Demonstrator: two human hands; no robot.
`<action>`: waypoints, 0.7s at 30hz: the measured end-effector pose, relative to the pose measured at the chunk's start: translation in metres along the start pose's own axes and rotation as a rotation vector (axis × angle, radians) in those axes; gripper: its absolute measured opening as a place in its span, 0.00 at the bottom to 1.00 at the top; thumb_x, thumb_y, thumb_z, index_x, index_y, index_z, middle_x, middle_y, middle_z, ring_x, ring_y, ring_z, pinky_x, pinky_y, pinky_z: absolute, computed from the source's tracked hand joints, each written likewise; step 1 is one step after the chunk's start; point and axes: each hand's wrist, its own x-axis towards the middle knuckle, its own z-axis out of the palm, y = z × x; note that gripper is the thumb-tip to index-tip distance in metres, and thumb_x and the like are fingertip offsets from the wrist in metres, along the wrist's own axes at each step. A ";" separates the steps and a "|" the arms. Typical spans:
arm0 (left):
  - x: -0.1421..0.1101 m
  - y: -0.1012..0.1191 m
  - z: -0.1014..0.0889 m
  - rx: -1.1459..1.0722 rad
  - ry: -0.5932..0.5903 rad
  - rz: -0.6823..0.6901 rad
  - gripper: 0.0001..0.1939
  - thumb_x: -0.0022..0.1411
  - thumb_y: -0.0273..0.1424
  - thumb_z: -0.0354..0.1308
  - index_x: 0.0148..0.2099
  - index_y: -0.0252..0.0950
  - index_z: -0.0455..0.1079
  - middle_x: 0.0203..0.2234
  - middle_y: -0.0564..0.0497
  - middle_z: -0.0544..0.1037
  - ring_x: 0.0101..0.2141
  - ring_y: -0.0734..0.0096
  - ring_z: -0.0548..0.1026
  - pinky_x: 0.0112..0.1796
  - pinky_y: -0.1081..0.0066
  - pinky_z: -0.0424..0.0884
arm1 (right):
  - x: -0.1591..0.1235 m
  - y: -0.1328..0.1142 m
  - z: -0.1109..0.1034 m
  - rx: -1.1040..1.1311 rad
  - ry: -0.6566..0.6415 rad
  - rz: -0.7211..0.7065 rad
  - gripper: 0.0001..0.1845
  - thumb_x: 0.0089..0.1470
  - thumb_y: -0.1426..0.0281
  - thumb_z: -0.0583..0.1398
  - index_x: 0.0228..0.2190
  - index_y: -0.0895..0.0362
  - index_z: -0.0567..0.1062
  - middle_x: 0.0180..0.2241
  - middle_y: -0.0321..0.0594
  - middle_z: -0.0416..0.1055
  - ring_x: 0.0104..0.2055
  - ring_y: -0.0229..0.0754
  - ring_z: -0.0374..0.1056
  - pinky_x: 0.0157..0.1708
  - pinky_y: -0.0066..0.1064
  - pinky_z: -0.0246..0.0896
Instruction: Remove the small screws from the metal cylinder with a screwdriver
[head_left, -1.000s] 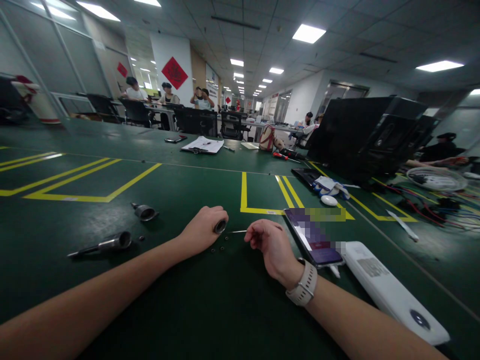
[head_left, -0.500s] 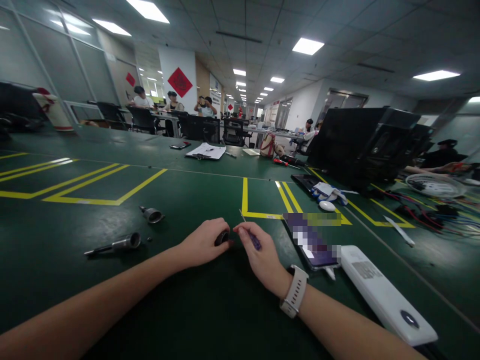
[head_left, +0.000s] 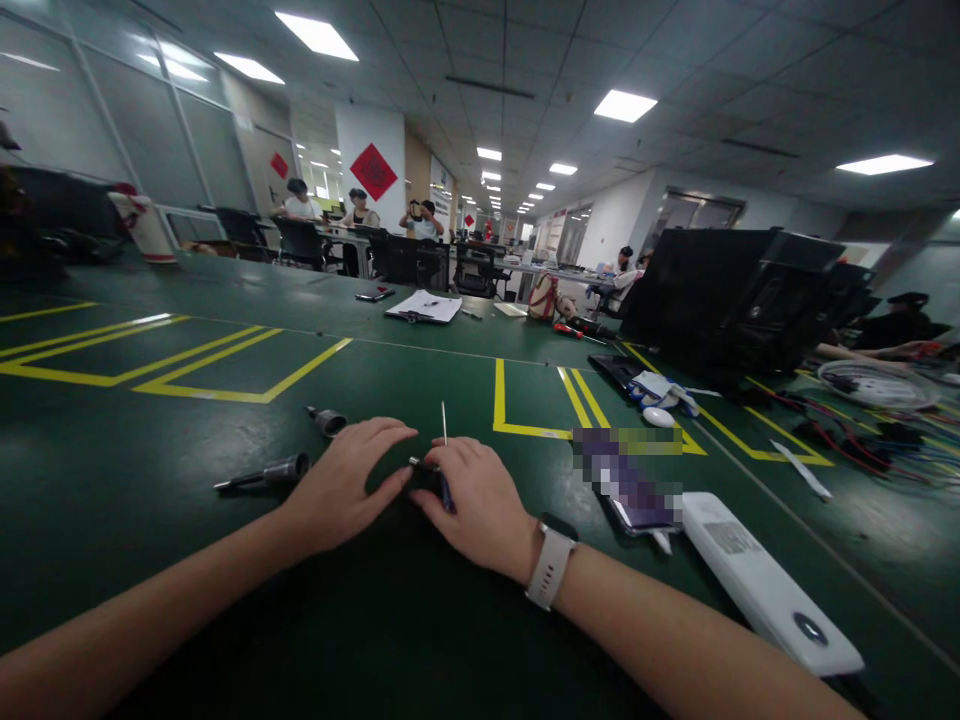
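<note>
My right hand [head_left: 480, 505] is closed around a small screwdriver [head_left: 444, 425]; its thin metal shaft points up and a bit of purple handle shows by the thumb. A small dark part [head_left: 424, 478] sits at the same fingers, mostly covered. To its left, my left hand [head_left: 345, 480] has its fingers stretched and apart from the thumb, whose tip is at the edge of the dark part. Beyond the left hand lies a grey metal, cup-shaped piece [head_left: 328, 421]. Left of the wrist rests a metal cylinder with a thin rod [head_left: 270, 474].
Right of my hands lie a phone [head_left: 637, 505] with a cable and a long white device [head_left: 765, 580]. Farther off are a white mouse [head_left: 658, 417], a glove [head_left: 664, 390], a clipboard [head_left: 424, 306] and black computer cases [head_left: 720, 290]. Several people sit in the background.
My left hand has let go of the dark part and opened, shifting left. My right hand has moved left to the dark part, and the screwdriver shaft now stands more upright.
</note>
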 end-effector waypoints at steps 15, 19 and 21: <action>-0.032 -0.080 -0.046 0.092 -0.160 -0.473 0.17 0.62 0.38 0.43 0.42 0.33 0.66 0.38 0.48 0.72 0.39 0.64 0.68 0.40 0.68 0.63 | 0.029 0.042 0.022 -0.332 -0.183 -0.038 0.13 0.57 0.74 0.50 0.42 0.58 0.70 0.38 0.48 0.69 0.38 0.47 0.62 0.36 0.37 0.59; -0.030 -0.079 -0.037 0.046 -0.211 -0.387 0.17 0.62 0.39 0.44 0.42 0.35 0.68 0.38 0.48 0.73 0.38 0.63 0.69 0.40 0.67 0.62 | 0.044 0.068 0.018 -0.399 -0.183 0.051 0.12 0.58 0.74 0.50 0.39 0.57 0.72 0.38 0.48 0.69 0.40 0.47 0.63 0.39 0.37 0.59; -0.030 -0.079 -0.034 0.033 -0.226 -0.366 0.16 0.61 0.40 0.45 0.42 0.36 0.69 0.37 0.48 0.73 0.38 0.63 0.69 0.40 0.67 0.62 | 0.051 0.085 0.014 -0.437 -0.173 0.116 0.11 0.59 0.73 0.50 0.39 0.58 0.72 0.38 0.48 0.70 0.42 0.46 0.64 0.40 0.36 0.60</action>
